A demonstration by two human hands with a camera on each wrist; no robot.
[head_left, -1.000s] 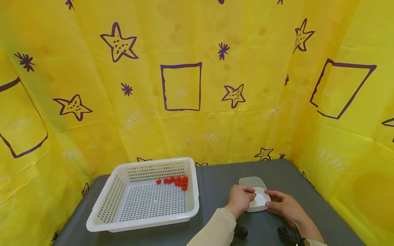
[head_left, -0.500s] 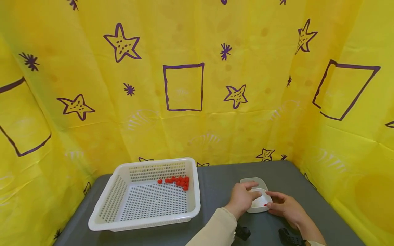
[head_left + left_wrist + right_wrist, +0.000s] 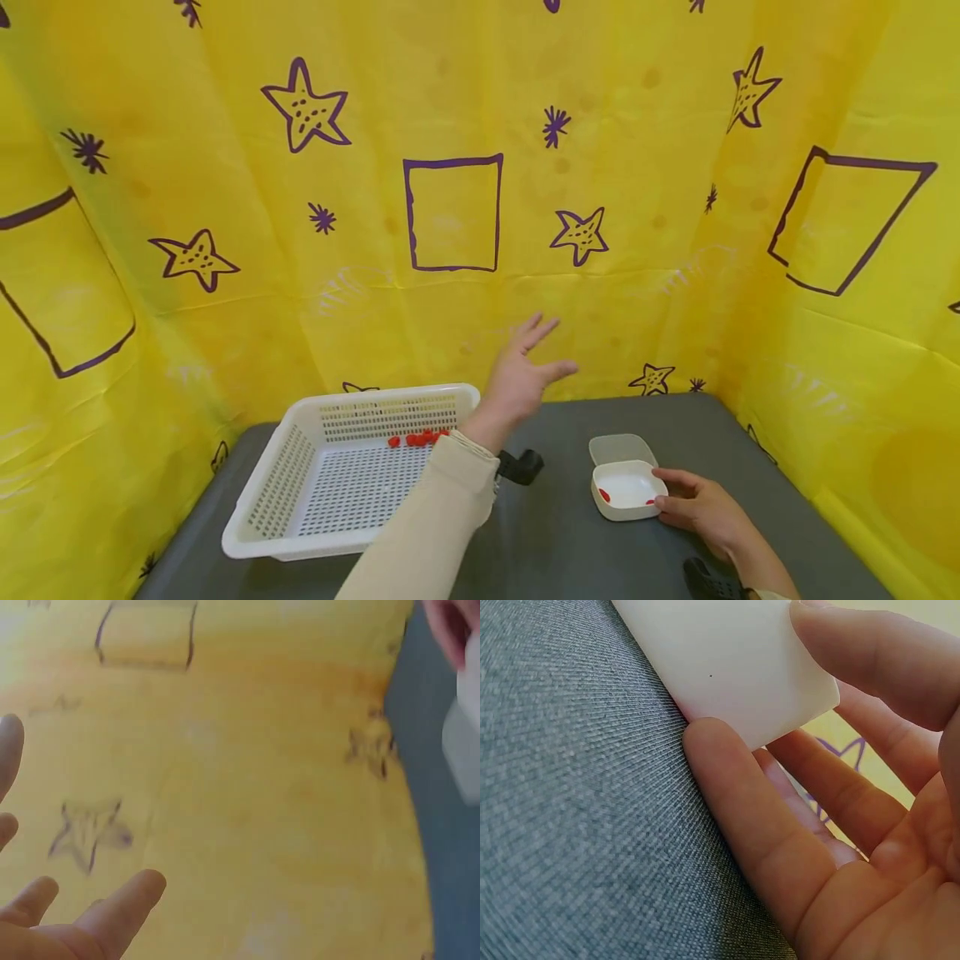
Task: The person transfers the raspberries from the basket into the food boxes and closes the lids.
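Note:
My left hand (image 3: 521, 379) is raised in the air by the basket's back right corner, fingers spread and holding nothing. In the left wrist view its fingertips (image 3: 146, 889) show against the yellow cloth. At the right, a small white box (image 3: 626, 512) with a frosted lid (image 3: 621, 448) folded back stands on the table. Inside it lie a red piece (image 3: 604, 495) on the left and another red piece (image 3: 650, 502) on the right. My right hand (image 3: 701, 508) grips the box's right side, fingers and thumb at its corner, as the right wrist view shows.
A white perforated basket (image 3: 262, 546) stands on the left of the grey table (image 3: 555, 533). Several small red pieces (image 3: 416, 438) lie at its back right, partly hidden by my left arm. Yellow patterned cloth (image 3: 450, 333) encloses the table's back and sides.
My left hand has let a red piece go in the box, then lifted away up and left towards the basket. My right hand stays at the box.

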